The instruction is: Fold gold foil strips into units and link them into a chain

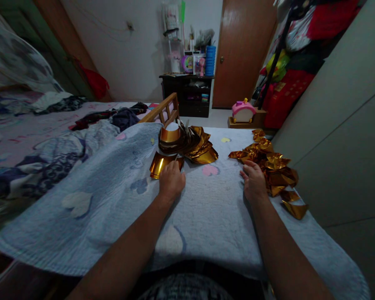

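My left hand (171, 182) is closed, its fingers curled at the edge of a small stack of shiny gold foil paper sheets (158, 164) on the blanket-covered table (212, 216). Just behind it lies a larger fanned heap of gold foil paper (206, 156), with a curled strip standing at its left. On the right, my right hand (255, 179) has its fingers loosely apart and nothing visible in them. It rests beside a pile of folded gold foil pieces (276, 168), touching or almost touching its near left edge.
A bed with rumpled clothes and bedding (93, 133) lies left, beside a wooden rail (162, 109). A fan (17, 58) stands far left. A dark cabinet (193, 98), a wooden door (245, 50) and a pink toy (243, 111) are beyond the table. A pale panel (346, 125) borders the right.
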